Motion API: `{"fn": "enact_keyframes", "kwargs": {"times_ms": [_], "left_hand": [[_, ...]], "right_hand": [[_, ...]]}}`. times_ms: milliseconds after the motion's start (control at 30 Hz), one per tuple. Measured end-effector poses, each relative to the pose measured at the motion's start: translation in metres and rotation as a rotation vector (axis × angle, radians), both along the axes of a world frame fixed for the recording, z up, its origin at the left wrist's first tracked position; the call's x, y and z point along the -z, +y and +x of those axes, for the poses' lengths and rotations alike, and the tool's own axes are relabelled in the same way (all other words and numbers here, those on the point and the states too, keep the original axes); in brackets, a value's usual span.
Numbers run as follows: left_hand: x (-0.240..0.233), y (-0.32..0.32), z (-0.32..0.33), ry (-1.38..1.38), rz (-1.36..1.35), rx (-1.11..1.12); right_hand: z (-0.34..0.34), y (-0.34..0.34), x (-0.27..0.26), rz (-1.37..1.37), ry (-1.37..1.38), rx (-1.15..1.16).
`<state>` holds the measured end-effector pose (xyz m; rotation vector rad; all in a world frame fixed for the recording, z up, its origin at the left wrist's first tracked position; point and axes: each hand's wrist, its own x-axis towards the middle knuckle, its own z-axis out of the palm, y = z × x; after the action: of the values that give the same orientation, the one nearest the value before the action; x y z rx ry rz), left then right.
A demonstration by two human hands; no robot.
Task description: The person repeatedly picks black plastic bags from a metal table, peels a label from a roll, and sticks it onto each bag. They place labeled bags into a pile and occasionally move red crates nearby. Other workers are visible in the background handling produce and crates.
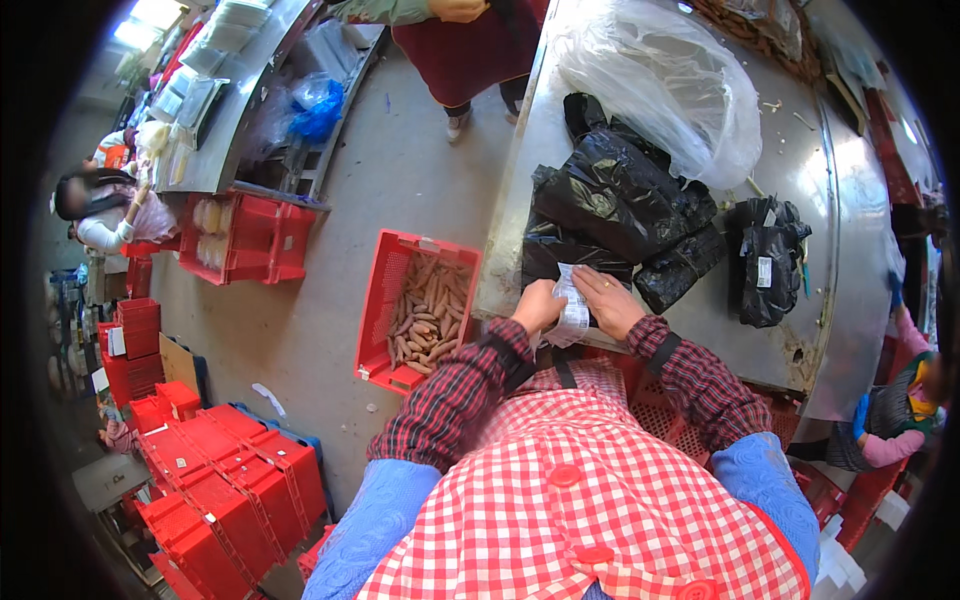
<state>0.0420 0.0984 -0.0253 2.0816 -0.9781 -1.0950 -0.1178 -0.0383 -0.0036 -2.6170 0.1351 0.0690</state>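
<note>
My left hand (538,306) grips a strip of printed white labels (574,311) at the table's near edge. Flat against the strip's right side lies my right hand (609,301), its fingers pointing up and left. Just beyond both hands, several black plastic-wrapped bundles (615,195) are heaped on the metal table (787,165). A smaller black bundle (679,266) lies right of the heap. Farther right, another black bundle (769,262) carries a white label (764,271). What the bundles contain is hidden by the plastic.
A large clear plastic bag (675,90) lies behind the heap. On the floor at left stands a red crate (367,315) of sweet potatoes (427,311). Stacked red crates (232,480) fill the lower left. A person in a dark red apron (469,52) stands across; others work at both sides.
</note>
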Motion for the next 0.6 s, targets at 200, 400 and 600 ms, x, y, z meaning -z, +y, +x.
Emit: {"fn": "enact_keyframes", "kwargs": {"times_ms": [200,400,600], "left_hand": [[-0.059,0.049,0.018,0.169,-0.023,0.510],[-0.070,0.019,0.043,0.561,-0.107,0.231],[0.009,-0.018,0.034,0.255,-0.006,-0.256]], "right_hand": [[0.011,-0.006,0.010,-0.023,-0.134,0.227],[0.039,-0.060,0.013,0.543,-0.131,0.580],[0.041,-0.086,-0.056,0.086,-0.561,0.907]]}}
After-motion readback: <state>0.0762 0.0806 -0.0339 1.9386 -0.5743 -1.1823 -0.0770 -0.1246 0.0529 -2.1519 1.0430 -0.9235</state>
